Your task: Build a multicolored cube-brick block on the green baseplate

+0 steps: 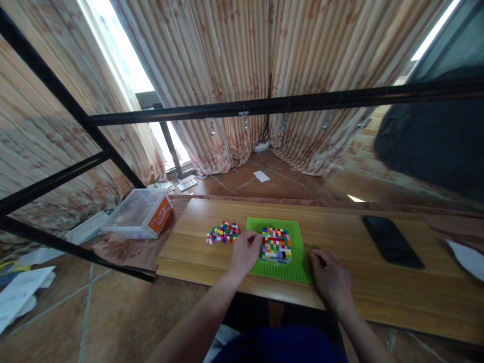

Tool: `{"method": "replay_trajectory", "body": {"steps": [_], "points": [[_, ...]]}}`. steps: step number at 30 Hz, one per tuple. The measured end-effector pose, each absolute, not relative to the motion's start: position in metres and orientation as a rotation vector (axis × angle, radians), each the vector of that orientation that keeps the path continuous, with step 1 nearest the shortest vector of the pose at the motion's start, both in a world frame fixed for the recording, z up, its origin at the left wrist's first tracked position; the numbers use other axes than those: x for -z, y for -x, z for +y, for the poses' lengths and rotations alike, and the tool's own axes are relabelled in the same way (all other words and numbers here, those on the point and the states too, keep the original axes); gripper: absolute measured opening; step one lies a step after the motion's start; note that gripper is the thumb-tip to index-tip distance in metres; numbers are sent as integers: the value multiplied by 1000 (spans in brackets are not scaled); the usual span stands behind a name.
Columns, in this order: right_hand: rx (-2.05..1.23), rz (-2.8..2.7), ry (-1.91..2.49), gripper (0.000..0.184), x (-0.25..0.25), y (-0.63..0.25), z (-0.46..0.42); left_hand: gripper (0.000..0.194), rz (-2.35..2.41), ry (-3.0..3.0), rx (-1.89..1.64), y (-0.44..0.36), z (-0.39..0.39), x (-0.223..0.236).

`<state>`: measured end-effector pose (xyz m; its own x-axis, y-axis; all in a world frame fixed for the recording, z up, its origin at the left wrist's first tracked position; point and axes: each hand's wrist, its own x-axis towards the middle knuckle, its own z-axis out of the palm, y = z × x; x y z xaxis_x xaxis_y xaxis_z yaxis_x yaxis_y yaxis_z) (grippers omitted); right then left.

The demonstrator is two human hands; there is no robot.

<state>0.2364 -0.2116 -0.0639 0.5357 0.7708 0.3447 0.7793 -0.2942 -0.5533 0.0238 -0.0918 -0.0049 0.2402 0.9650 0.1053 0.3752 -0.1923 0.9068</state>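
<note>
A green studded baseplate (298, 247) lies on the wooden table with a multicoloured block of small toy bricks (277, 244) built up on it. Over the plate's left side, my left hand (245, 251) is closed in a pinch, its fingertips beside the block's left edge. Whatever is in that pinch, if anything, is too small to make out. My right hand (331, 275) rests on the table by the plate's right edge, fingers curled in and thumb near them; its grasp is hidden. Loose coloured bricks (223, 232) form a pile left of the plate.
A black phone (393, 242) lies on the table (340, 227) to the right, with a white object (467, 258) beyond it. On the floor at left stands a clear plastic box (138, 214) with an orange label. A black metal frame (264, 106) crosses before the curtains.
</note>
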Motion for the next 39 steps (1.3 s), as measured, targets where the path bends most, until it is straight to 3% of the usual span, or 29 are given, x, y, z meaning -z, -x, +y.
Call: {"method": "replay_trajectory", "body": {"steps": [28, 34, 39], "points": [[-42, -1225, 2159, 42, 66, -239, -214, 13, 1281, -1235, -1030, -53, -88, 23], [-81, -1239, 2200, 43, 67, -243, -215, 9, 1305, -1462, -1035, -10, -100, 24], [-44, -1256, 2176, 44, 70, -244, -215, 20, 1517, -1799, -1036, 39, -93, 26]]}}
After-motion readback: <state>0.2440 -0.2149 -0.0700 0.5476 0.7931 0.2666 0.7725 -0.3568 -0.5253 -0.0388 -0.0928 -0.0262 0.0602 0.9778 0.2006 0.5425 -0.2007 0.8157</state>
